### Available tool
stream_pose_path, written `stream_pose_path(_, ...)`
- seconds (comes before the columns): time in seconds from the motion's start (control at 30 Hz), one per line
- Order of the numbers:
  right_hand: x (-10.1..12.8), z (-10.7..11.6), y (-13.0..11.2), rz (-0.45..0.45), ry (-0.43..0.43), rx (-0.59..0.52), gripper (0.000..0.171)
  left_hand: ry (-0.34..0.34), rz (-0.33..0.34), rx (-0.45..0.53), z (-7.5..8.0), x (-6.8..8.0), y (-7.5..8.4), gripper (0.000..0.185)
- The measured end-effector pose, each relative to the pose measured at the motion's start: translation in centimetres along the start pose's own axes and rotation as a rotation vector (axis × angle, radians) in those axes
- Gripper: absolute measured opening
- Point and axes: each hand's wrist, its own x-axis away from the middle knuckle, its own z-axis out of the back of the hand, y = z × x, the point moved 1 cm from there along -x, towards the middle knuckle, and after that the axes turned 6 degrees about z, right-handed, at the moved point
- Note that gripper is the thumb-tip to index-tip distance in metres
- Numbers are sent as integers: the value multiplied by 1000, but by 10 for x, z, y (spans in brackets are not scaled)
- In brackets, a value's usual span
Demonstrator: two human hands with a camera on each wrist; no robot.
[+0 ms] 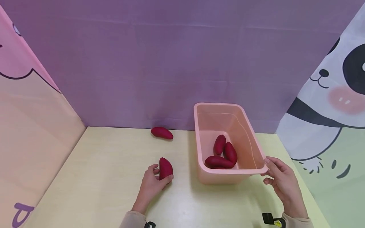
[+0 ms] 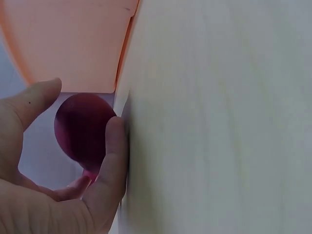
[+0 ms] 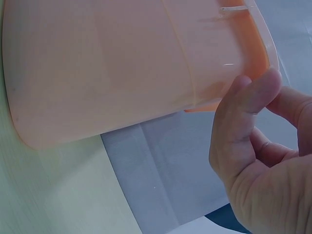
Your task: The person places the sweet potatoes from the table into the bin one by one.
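My left hand (image 1: pixel 152 186) curls its fingers round a dark red sweet potato (image 1: pixel 165 167) that stands on end over the table. In the left wrist view, one finger lies along the sweet potato (image 2: pixel 80 126) on the table side, and the thumb is at its other side; whether the thumb touches it I cannot tell. With thumb and fingers, my right hand (image 1: pixel 285 180) pinches the near right rim corner of a pink plastic bin (image 1: pixel 219 177). Several sweet potatoes (image 1: pixel 219 162) lie at the bin's near end. Another sweet potato (image 1: pixel 162 133) rests near the table's back edge.
The pale wooden table (image 1: pixel 99 164) ends at a purple sheet (image 1: pixel 171 63) behind. Printed cloths flank it, a pink and peach one (image 1: pixel 28 120) on the left and a panda one (image 1: pixel 325 139) on the right. The bin is right of the left hand.
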Motion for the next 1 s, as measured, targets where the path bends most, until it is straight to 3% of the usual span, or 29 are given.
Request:
stream_pose_path(0.23,0,0,1,6,1,1,12,30,-25,-41,-3,0,2,82)
stream_pose_path(0.67,1,1,3,4,16,2,12,25,26,-46,2,1,2,74)
stream_pose_path(1.0,1,1,2,7,19,-5,13,37,25,-29,1,1,1,64)
